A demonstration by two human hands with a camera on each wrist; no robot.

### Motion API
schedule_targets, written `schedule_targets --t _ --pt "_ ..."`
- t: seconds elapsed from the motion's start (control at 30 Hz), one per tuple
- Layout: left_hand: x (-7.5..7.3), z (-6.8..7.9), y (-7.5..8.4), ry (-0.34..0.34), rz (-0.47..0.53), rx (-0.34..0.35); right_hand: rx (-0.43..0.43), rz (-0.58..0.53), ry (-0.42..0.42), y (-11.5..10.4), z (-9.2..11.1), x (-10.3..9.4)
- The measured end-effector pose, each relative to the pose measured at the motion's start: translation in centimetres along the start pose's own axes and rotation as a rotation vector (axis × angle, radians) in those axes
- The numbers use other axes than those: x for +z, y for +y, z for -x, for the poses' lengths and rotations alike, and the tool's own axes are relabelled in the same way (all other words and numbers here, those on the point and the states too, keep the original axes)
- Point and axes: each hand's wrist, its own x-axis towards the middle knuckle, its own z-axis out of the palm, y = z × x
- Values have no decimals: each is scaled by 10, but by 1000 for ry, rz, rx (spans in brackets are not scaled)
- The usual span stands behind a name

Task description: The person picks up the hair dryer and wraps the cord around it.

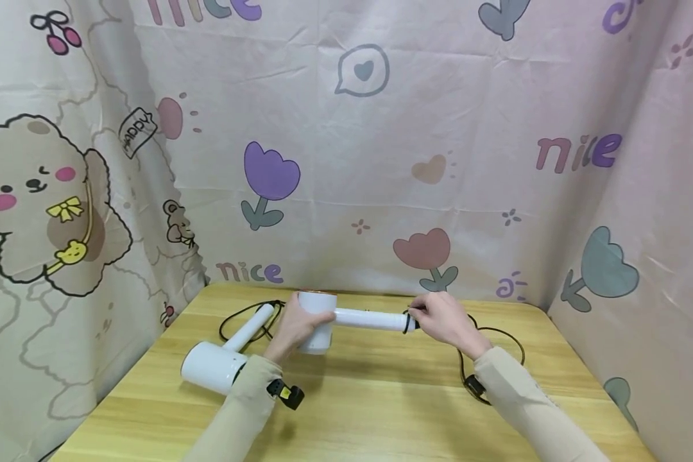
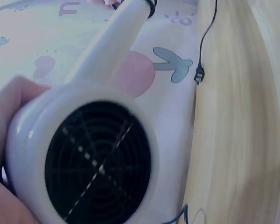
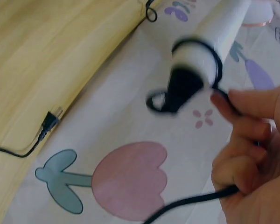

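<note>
One hair dryer [image 1: 346,317], above the table [image 1: 352,417] at twelve o'clock, handle [image 1: 375,319] toward three; our left hand [image 1: 294,324] grips its barrel [image 1: 322,337]. One cord [image 3: 196,199], looped round the handle, pinched in our right hand [image 1: 441,317]. Advisable, we judge: barrel steady, turns snug, cord base [image 3: 183,85] unstrained.

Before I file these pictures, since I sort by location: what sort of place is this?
Probably a makeshift recording corner, though the wider room is out of view. Printed cloth hangs behind and along both sides of a wooden table, and a small black wrist camera is in view.
</note>
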Motion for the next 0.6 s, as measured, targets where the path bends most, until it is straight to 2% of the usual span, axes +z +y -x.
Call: schedule_targets --t 0.17,0.3,0.4,0.5,0.6 --pt "5 1 -2 78 95 -34 56 -35 69 -9 2 8" --pt "8 2 -4 118 148 -53 50 -34 124 -15 5 15" --pt "10 2 -6 138 192 -72 59 -61 130 -17 8 20" --pt "11 2 -8 169 222 -82 105 -176 113 -15 10 25" --pt "13 1 -9 202 258 -79 146 -368 78 -10 10 28"
